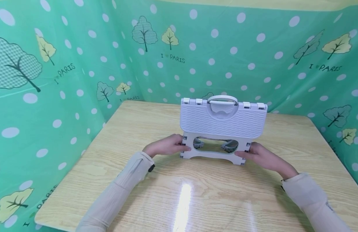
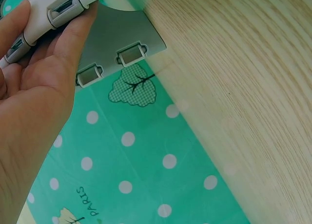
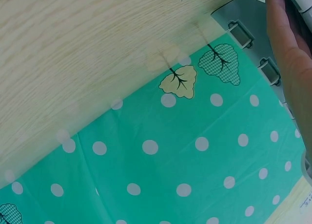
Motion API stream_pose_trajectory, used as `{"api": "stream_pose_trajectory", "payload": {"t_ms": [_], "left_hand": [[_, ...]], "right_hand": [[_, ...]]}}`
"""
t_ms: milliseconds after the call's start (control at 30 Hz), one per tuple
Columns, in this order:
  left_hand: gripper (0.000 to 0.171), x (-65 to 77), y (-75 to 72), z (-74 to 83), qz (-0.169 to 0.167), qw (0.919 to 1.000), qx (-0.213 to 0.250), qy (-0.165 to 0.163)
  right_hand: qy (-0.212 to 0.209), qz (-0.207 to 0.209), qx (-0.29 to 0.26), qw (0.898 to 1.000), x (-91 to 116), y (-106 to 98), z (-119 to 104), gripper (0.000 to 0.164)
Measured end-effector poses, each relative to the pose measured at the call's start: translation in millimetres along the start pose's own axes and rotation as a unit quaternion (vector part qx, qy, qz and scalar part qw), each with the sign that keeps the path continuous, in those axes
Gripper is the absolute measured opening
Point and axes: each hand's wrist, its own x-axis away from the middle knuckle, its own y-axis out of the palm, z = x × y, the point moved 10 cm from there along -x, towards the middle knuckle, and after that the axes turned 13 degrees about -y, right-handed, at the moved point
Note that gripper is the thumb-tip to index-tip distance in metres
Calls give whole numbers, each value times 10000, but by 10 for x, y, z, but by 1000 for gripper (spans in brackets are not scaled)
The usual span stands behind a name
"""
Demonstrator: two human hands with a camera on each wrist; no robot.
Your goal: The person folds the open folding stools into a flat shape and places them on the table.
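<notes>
A pale plastic folding stool (image 1: 222,120) stands partly unfolded on the table, its textured top panel tilted up with the carry handle (image 1: 223,97) along the upper edge. Below that panel is a leg panel (image 1: 212,156) with an oval cutout, where other leg parts show through. My left hand (image 1: 168,145) grips the left side of the leg panel, thumb across its front. On the opposite side my right hand (image 1: 264,157) holds the same panel, its thumb also on the front. The left wrist view shows fingers behind the hinged leg edge (image 2: 63,11); the right wrist view cuts off most of that grip.
The wood-grain table (image 1: 132,199) extends around the stool on all sides, with a bright light reflection near its front. A green dotted curtain (image 1: 173,74) with printed trees hangs behind the table and along its sides.
</notes>
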Motion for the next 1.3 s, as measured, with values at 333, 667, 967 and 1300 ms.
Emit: {"api": "stream_pose_trajectory", "payload": {"t_ms": [333, 667, 967, 1300], "left_hand": [[31, 9, -10, 7, 22, 10000, -14, 30], [30, 4, -2, 3, 6, 10000, 7, 13], [29, 1, -10, 5, 18, 10000, -32, 11], [29, 3, -4, 1, 10, 10000, -54, 34]], "right_hand": [[40, 16, 140, 9999, -8, -16, 8, 31], [83, 27, -14, 10000, -2, -1, -33, 30], [-30, 10, 90, 10000, -11, -15, 3, 32], [1, 5, 89, 10000, -4, -18, 14, 32]]}}
